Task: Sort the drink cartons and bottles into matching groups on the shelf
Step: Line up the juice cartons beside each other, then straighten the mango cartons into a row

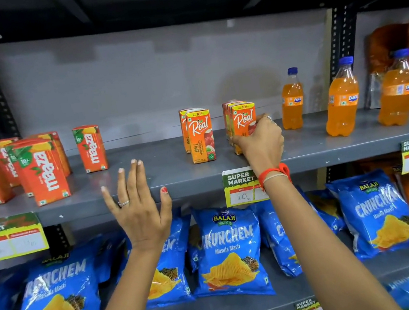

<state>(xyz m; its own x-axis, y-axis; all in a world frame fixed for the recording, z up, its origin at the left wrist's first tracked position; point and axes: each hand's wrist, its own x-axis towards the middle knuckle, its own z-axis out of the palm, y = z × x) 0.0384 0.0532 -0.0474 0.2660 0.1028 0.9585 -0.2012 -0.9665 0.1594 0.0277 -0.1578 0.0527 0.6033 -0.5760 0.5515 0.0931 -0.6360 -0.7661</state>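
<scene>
Your right hand (260,140) covers the lower front of the right Real carton (242,122), fingers clamped on it; cartons stacked behind it are mostly hidden. Your left hand (136,205) hangs open, fingers spread, touching nothing, before the grey shelf (162,166). Second Real group (199,135) stands just left. Maaza cartons (39,170) cluster far left, outermost cut by the frame; one Maaza (89,147) apart. Three Fanta bottles (340,98) right. Price tag (239,186) partly behind your wrist. Blue chip bags (229,252) below
</scene>
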